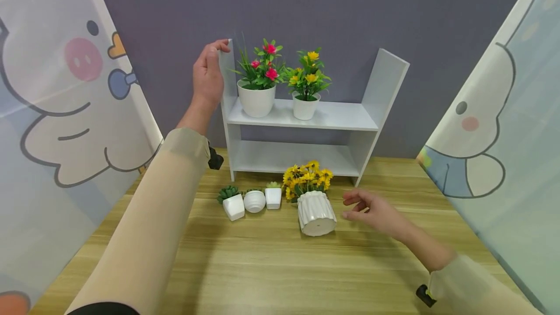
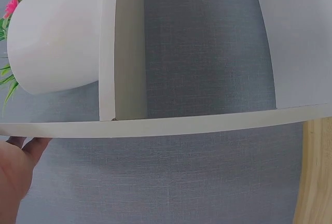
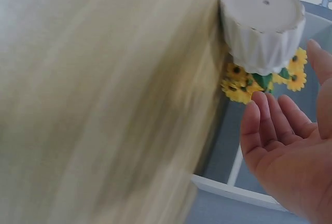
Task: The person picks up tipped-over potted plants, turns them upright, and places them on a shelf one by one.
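A white fluted flowerpot [image 1: 317, 213] lies on its side just right of centre in the lower half of the head view, its base turned toward the bottom of the frame and its yellow daisies [image 1: 307, 179] pointing up toward the shelf. The right hand [image 1: 372, 213] is just beside it on the right, holding nothing, fingers gently bent and thumb apart from them, with a gap between fingertips and pot; the right wrist view shows the palm and a small dark spot in the pot's base. The left hand [image 1: 209, 74] is at the upper end of the left side panel of the white two-tier shelf [image 1: 297, 155], its extended fingers touching the panel; in the left wrist view the fingertips are partly hidden behind the panel's edge. On the upper board stand two white pots, a larger one with red flowers [image 1: 257, 101] at left and a smaller one with yellow flowers [image 1: 305, 108] near the middle. Left of the daisies, three small white succulent pots [image 1: 254, 201] sit side by side, the leftmost tilted. All these loose pots and the shelf's feet are on a wood-grain surface [image 1: 262, 266]. A grey wall [image 1: 306, 4] rises behind, flanked by pale cartoon-printed hangings [image 1: 39, 81] at the frame's left and right.
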Available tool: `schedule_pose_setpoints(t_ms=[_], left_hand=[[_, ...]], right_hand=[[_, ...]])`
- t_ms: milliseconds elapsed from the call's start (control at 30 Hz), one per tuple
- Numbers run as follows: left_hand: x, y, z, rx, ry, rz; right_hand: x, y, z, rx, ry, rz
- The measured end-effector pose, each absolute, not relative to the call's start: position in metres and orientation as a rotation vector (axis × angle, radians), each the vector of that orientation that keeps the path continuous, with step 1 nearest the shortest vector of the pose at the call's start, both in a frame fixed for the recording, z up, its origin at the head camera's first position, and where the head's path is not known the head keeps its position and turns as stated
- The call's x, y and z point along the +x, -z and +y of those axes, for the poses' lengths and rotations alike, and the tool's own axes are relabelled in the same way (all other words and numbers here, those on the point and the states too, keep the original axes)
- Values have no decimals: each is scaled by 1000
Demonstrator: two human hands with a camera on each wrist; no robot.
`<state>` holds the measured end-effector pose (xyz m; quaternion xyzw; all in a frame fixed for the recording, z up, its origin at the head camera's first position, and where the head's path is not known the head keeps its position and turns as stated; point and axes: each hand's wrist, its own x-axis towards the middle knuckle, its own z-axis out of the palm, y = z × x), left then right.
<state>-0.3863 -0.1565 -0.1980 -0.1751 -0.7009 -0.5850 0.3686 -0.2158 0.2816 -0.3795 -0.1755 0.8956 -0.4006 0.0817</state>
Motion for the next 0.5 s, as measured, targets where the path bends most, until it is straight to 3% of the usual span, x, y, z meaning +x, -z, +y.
schedule_pose_setpoints(t_ms=[500], left_hand=[[-388,197,-157,-442,1500,-1811]], right_hand=[[-206,408,264,-459,1331,2474]])
